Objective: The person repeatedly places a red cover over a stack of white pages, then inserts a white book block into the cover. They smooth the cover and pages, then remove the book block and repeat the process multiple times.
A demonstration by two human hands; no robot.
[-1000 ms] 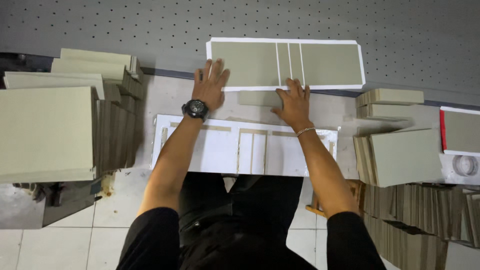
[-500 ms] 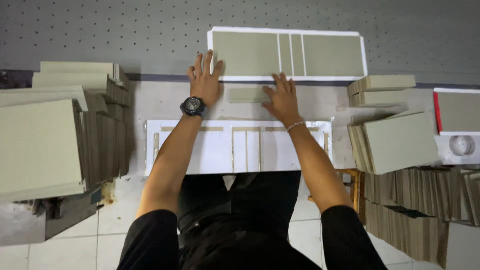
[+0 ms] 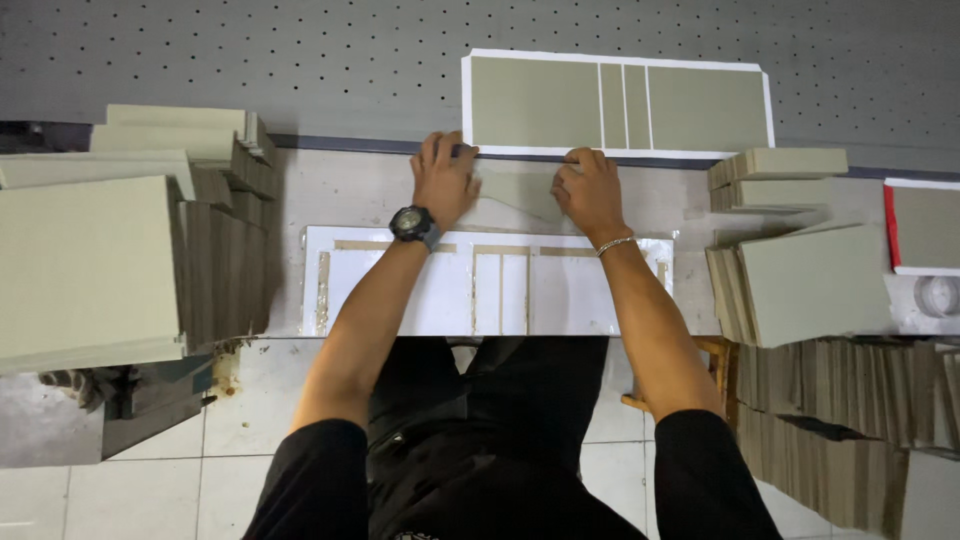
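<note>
1. Grey perforated board (image 3: pixel 250 60) ran across the far side of the bench, with a pale worktop (image 3: pixel 340 190) in front of it and floor tiles below.
2. On the perforated surface lay a white-edged cover sheet (image 3: pixel 615 105) carrying four grey panels, two wide and two narrow; its near edge sat right at the fingertips of both hands.
3. Nearer the person lay a white template sheet (image 3: pixel 440 290) with tan strips, partly under the forearms.
4. The left hand (image 3: pixel 443 182), a black watch (image 3: pixel 413 223) on its wrist, lay flat with fingers spread a little, the tips touching the cover sheet's near edge and clamping nothing.
5. The right hand (image 3: pixel 590 190) was curled, knuckles up, pressing at the same edge; whether it pinched the white border or only pushed on it could not be told from above.
6. To do this well, both hands should press evenly along the edge so the sheet stays square and the border does not crease.
7. Stacks of grey boards (image 3: pixel 90 260) stood to the left, and more board stacks (image 3: pixel 810 280) to the right.
</note>
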